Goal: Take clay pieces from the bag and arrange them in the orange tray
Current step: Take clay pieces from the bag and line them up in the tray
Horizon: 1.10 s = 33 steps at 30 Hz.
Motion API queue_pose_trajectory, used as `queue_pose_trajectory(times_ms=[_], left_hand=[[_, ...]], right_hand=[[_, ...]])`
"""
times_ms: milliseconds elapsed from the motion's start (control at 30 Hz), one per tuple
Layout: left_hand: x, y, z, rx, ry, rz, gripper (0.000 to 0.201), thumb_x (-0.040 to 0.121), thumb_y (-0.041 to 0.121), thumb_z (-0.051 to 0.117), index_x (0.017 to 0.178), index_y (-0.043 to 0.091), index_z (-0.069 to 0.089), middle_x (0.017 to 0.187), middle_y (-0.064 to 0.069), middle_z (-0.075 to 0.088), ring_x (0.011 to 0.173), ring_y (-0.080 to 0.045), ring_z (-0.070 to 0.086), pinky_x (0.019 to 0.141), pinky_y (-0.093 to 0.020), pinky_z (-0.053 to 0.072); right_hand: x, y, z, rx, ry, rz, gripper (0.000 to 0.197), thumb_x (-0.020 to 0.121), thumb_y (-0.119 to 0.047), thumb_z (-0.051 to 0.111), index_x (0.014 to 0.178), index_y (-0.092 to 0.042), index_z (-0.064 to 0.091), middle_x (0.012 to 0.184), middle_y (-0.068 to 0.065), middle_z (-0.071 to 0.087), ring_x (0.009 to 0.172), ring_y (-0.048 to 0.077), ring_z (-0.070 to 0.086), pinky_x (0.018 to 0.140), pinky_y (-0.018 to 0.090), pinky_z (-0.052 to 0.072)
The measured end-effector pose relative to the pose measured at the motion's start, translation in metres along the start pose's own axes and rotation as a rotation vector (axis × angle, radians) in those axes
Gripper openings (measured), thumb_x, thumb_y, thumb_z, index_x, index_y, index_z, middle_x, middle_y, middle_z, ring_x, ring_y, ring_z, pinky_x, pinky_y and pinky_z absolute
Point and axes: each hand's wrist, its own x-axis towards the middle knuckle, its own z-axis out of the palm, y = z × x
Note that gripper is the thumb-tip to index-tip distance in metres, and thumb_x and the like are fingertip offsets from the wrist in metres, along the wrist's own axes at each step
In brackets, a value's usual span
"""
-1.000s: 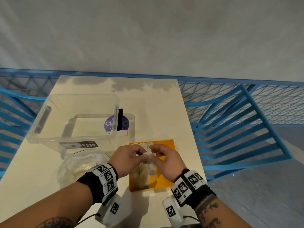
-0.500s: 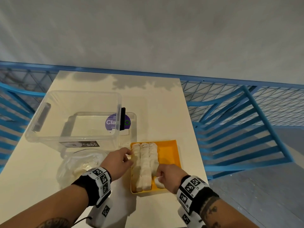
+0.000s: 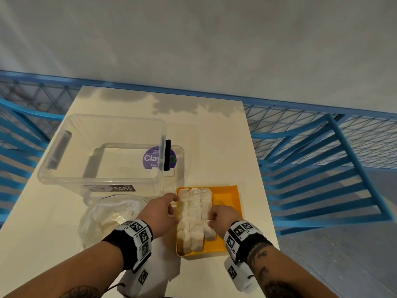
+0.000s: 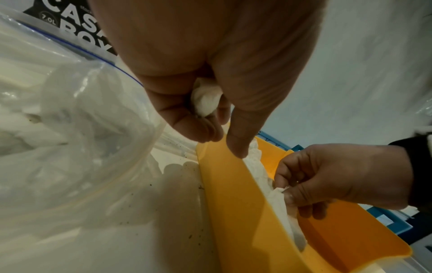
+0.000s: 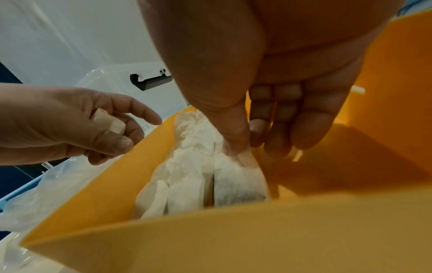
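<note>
The orange tray (image 3: 228,198) lies at the table's near right and holds three rows of white clay pieces (image 3: 194,214). My right hand (image 3: 211,218) is inside the tray and pinches a clay piece (image 5: 243,160) of the right-hand row between thumb and fingers. My left hand (image 3: 171,204) is at the tray's left rim; it holds a small clay piece (image 4: 205,103) in its curled fingers, while its index finger (image 4: 238,147) points down at the rim. The clear plastic bag (image 3: 107,218) with more clay lies left of the tray.
A clear plastic storage box (image 3: 101,151) stands behind the bag, with its lid and a purple clay label (image 3: 151,158) under it. The tray (image 5: 163,240) is close to the table's right edge. Blue railings (image 3: 322,168) surround the table.
A second ago both hands held one clay piece together above the tray. They have since parted: the right went down into the tray's right-hand row, the left moved to the tray's left rim.
</note>
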Motion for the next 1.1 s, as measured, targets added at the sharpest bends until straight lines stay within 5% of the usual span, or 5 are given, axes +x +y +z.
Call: queue_pose_trajectory(times_ms=[533, 733, 867, 1000, 1100], left_hand=[[-0.007, 0.03, -0.003, -0.442, -0.134, 0.025, 0.066, 0.082, -0.012, 0.053, 0.135, 0.025, 0.043, 0.104, -0.005, 0.064, 0.083, -0.02, 0.067, 0.079, -0.041, 0.057], [-0.008, 0.051, -0.005, -0.222, -0.196, 0.175, 0.095, 0.087, 0.008, 0.067, 0.153, 0.034, 0.004, 0.1, 0.013, 0.067, 0.081, 0.005, 0.066, 0.074, -0.01, 0.05], [-0.012, 0.066, -0.003, -0.099, -0.204, 0.222, 0.113, 0.083, 0.015, 0.071, 0.153, 0.026, -0.018, 0.081, 0.014, 0.065, 0.07, 0.009, 0.061, 0.067, -0.007, 0.046], [-0.014, 0.069, 0.002, -0.083, -0.139, 0.201, 0.116, 0.079, 0.027, 0.077, 0.155, 0.03, -0.011, 0.089, -0.004, 0.068, 0.074, -0.01, 0.063, 0.073, -0.025, 0.053], [-0.017, 0.071, 0.008, -0.205, -0.079, 0.166, 0.088, 0.081, 0.028, 0.077, 0.152, 0.032, 0.025, 0.08, 0.001, 0.071, 0.069, -0.012, 0.068, 0.073, -0.029, 0.057]], right_hand=[[0.002, 0.001, -0.011, 0.17, 0.086, -0.019, 0.017, 0.083, -0.032, 0.069, 0.095, -0.031, 0.056, 0.099, -0.006, 0.06, 0.09, 0.016, 0.056, 0.078, 0.027, 0.046], [-0.035, -0.02, -0.031, 0.533, 0.205, -0.36, 0.018, 0.083, -0.038, 0.072, 0.099, -0.03, 0.071, 0.089, -0.008, 0.065, 0.075, 0.003, 0.056, 0.076, 0.025, 0.05], [-0.044, -0.019, -0.031, 0.497, 0.246, -0.439, 0.016, 0.082, -0.028, 0.073, 0.083, -0.044, 0.07, 0.097, -0.005, 0.06, 0.079, 0.007, 0.057, 0.079, 0.026, 0.05], [-0.05, -0.006, -0.019, 0.564, 0.317, -0.394, 0.026, 0.086, -0.025, 0.07, 0.073, -0.043, 0.056, 0.093, -0.006, 0.06, 0.079, 0.011, 0.056, 0.079, 0.028, 0.049], [-0.053, 0.004, -0.011, 0.726, 0.335, -0.281, 0.011, 0.089, -0.026, 0.067, 0.081, -0.031, 0.061, 0.083, -0.006, 0.064, 0.069, 0.011, 0.054, 0.068, 0.022, 0.047]])
